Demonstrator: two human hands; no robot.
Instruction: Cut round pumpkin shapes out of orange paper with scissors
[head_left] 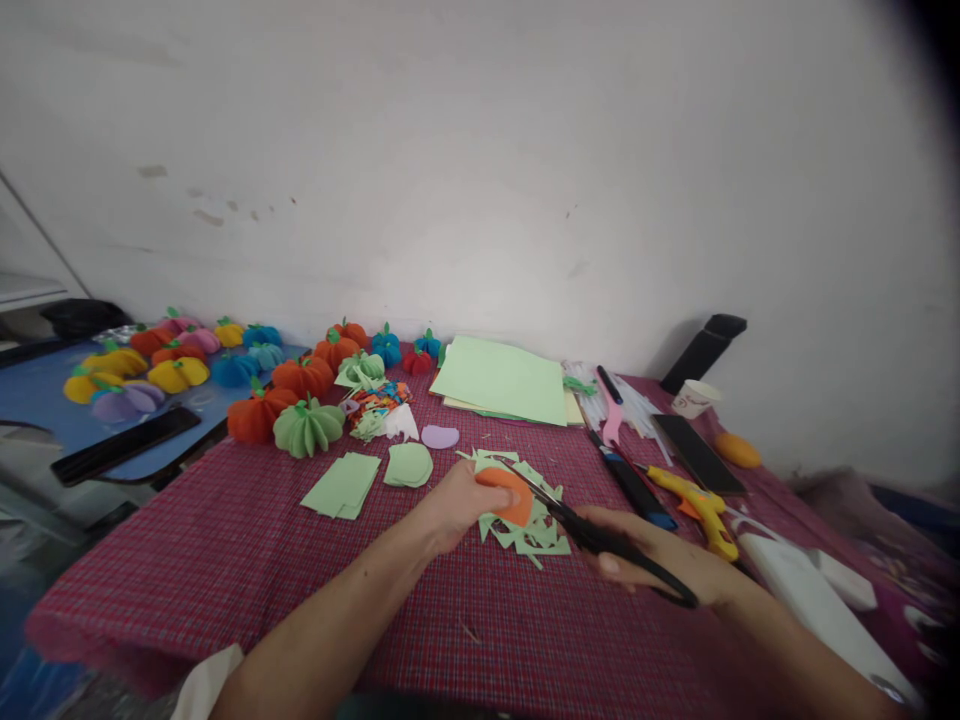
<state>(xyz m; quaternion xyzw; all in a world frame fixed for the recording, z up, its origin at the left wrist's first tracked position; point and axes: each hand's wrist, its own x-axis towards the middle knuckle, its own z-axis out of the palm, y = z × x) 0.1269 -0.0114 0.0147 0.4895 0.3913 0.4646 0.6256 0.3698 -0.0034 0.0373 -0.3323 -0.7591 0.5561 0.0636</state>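
Observation:
My left hand (459,500) pinches a small orange paper piece (508,495) above the red checked tablecloth (247,560). My right hand (660,565) is closed round the handles of black scissors (592,530), whose blades reach into the edge of the orange paper. Light green paper scraps (529,535) lie under and around the cut. Just left of my left hand lie a stack of green paper rectangles (343,484) and green rounded cut-outs (409,465).
Several paper pumpkins (300,400) in orange, green, yellow, blue and pink stand at the back left. Green paper sheets (504,380) lie at the back. To the right lie a yellow glue gun (697,505), a dark phone (697,452), a paper cup (694,398) and white sticks. Another phone (124,445) rests on the blue table at the left.

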